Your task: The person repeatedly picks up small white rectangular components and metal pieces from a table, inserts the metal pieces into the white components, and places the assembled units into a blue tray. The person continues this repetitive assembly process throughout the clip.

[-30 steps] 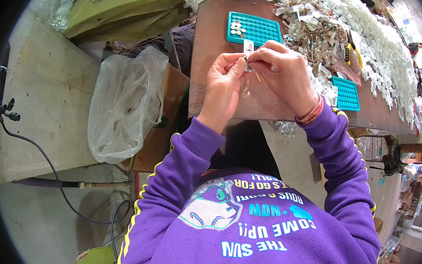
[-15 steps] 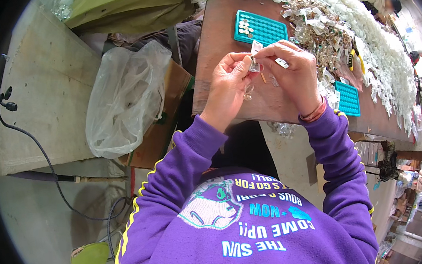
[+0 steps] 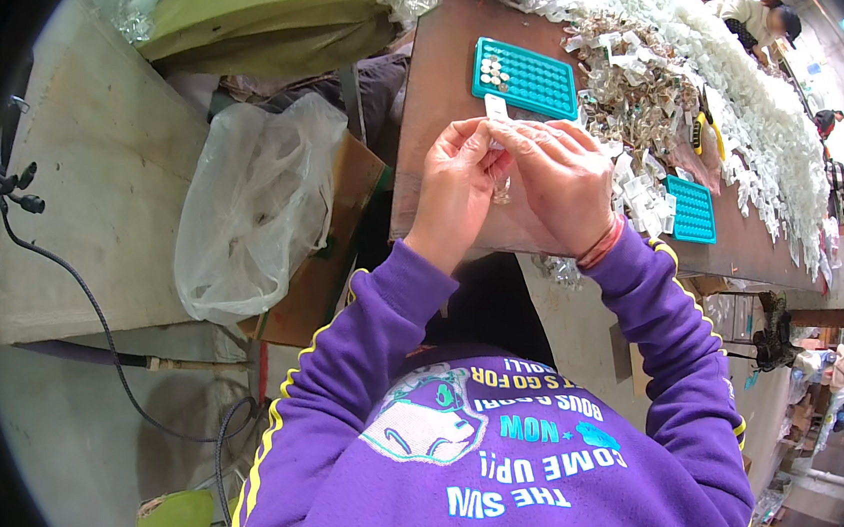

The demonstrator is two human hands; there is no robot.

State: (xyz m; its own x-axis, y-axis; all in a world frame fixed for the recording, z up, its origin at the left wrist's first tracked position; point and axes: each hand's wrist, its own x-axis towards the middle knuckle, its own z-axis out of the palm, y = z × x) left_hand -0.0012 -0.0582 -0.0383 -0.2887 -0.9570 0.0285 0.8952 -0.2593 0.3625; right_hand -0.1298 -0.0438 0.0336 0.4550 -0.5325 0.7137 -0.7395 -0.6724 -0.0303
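Over the near part of the brown table, my left hand [image 3: 455,182] and my right hand [image 3: 563,179] meet with their fingertips pinched together. Between them they hold a small white card [image 3: 496,106], whose top sticks up above the fingers. A bit of clear plastic [image 3: 502,190] hangs down beneath, between the two palms. The fingers cover most of this piece, so its full shape is hidden. Just beyond the hands lies a teal tray [image 3: 549,89] with rows of small pits; several round pale pieces [image 3: 493,69] sit at its left end.
A heap of small carded pieces [image 3: 616,76] and a long bank of clear plastic packets [image 3: 762,133] cover the table's right side. Yellow-handled pliers [image 3: 700,132] lie by a second teal tray [image 3: 690,210]. At left hangs a clear plastic bag [image 3: 252,208]. Another person [image 3: 757,15] sits far right.
My right hand has closed in toward the left, its fingers now laid over the held piece. The white card near the right fingers is no longer visible.
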